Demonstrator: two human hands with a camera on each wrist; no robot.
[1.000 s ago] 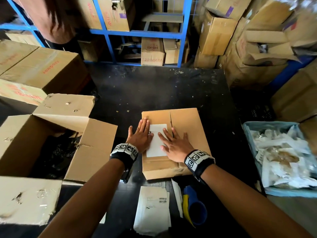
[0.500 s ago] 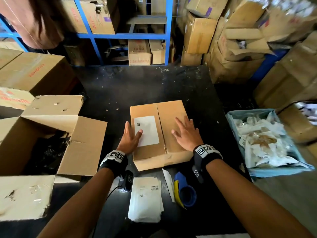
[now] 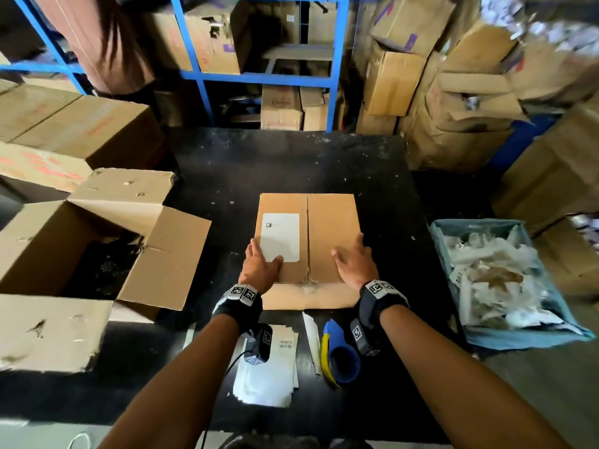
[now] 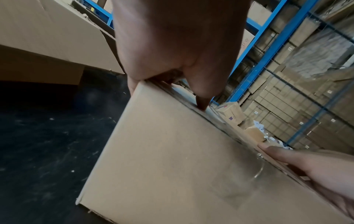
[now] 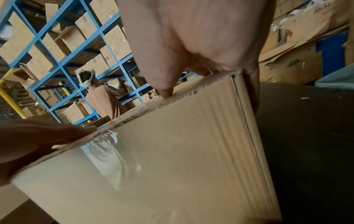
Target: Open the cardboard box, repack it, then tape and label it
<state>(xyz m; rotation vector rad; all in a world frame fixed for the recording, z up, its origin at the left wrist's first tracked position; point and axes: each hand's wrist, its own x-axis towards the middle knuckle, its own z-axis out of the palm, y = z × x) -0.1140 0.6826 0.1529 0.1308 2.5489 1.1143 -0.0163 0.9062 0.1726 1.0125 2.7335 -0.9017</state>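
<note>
The closed cardboard box (image 3: 327,234) lies on the black table (image 3: 291,163), with a white label (image 3: 280,237) stuck on its left top flap. Clear tape (image 3: 308,286) runs down its near face and shines in the right wrist view (image 5: 107,151). My left hand (image 3: 259,265) clasps the near left corner, thumb on the label's corner and fingers down the side. The left wrist view shows that hand (image 4: 172,45) over the box (image 4: 172,166). My right hand (image 3: 355,262) clasps the near right edge of the box (image 5: 191,151), thumb on top.
A large open carton (image 3: 97,251) stands at the left. At the right is a blue bin (image 3: 518,338) of paper scraps. A blue and yellow tape dispenser (image 3: 337,354) and a stack of labels (image 3: 265,374) lie near me. Shelving and stacked cartons (image 3: 405,76) surround the table.
Both hands left the label and moved out to the box's near left and right edges. The box has turned square to me.
</note>
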